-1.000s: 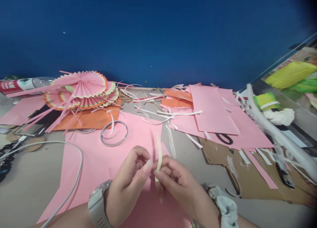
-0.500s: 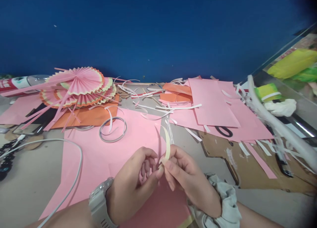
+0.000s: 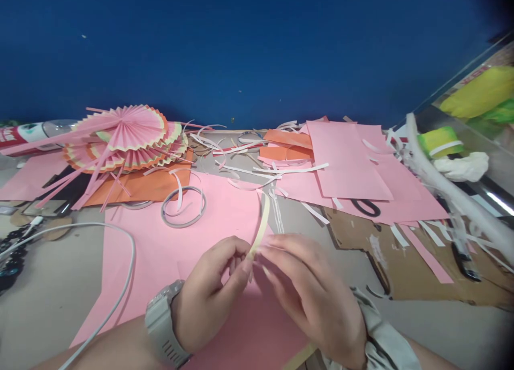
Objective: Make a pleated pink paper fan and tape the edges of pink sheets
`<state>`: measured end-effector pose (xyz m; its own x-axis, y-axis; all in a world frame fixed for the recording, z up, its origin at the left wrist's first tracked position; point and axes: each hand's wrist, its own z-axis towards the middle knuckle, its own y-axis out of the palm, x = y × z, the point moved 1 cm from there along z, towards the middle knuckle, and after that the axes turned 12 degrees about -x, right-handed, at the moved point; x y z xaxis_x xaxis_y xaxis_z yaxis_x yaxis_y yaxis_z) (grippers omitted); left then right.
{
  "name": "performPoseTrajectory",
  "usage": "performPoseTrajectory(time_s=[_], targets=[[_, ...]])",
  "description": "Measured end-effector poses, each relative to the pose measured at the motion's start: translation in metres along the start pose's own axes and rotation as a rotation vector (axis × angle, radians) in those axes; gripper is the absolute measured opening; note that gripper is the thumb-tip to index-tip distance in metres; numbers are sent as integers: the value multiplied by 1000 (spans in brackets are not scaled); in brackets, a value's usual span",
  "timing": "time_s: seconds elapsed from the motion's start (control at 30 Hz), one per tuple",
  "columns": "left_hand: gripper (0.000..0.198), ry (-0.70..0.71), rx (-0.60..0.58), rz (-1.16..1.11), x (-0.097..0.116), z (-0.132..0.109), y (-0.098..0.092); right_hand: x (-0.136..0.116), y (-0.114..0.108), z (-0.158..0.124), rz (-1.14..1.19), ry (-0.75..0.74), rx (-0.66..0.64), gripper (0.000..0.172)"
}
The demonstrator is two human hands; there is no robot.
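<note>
A narrow, curved strip of pale yellow paper point(image 3: 263, 223) stands up over the pink sheet. Its lower end is pinched between the thumb and forefinger of my left hand point(image 3: 219, 289), which wears a grey watch point(image 3: 166, 319). My right hand point(image 3: 311, 287) is just to the right of the strip, its fingers stretched out and parted. Those fingertips are close to the pinched end; whether they touch it I cannot tell. Under both hands lies the large pink sheet of paper point(image 3: 150, 257).
Pleated paper rosettes point(image 3: 132, 126) with pink strips lie at the back left. A grey ring point(image 3: 183, 225) rests on the sheet. White cable point(image 3: 130, 268) crosses the left side. Further right are pink sheets point(image 3: 349, 166) and cardboard point(image 3: 425, 284) with paper offcuts.
The paper strip has passed from my right hand's pinch into my left hand's and shifted left. My right hand has let go, its fingers spreading.
</note>
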<state>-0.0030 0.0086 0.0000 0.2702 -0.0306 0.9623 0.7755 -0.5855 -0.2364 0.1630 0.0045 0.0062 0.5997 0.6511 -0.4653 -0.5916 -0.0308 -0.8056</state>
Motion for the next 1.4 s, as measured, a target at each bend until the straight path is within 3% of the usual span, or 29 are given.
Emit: performPoseTrajectory(time_s=[0.13,0.33,0.57,0.93,1.13,1.4], targets=[[16,20,15,-38,0,1,0,6,2,5,-98,-17,-128,35],[12,30,36,-48,1,3,1,9,3,4,-52,-7,-197,42],[19,-11,84,-22,-2,6,-2,8,4,4,-102,-22,-167,37],[21,-56,47,-91,-3,6,-1,3,5,3,-233,-25,-175,31],[23,-96,28,32,-6,7,-3,-1,9,0,-420,-8,-162,29],[26,-88,9,113,-3,7,-2,-1,11,1,-483,-1,-158,27]])
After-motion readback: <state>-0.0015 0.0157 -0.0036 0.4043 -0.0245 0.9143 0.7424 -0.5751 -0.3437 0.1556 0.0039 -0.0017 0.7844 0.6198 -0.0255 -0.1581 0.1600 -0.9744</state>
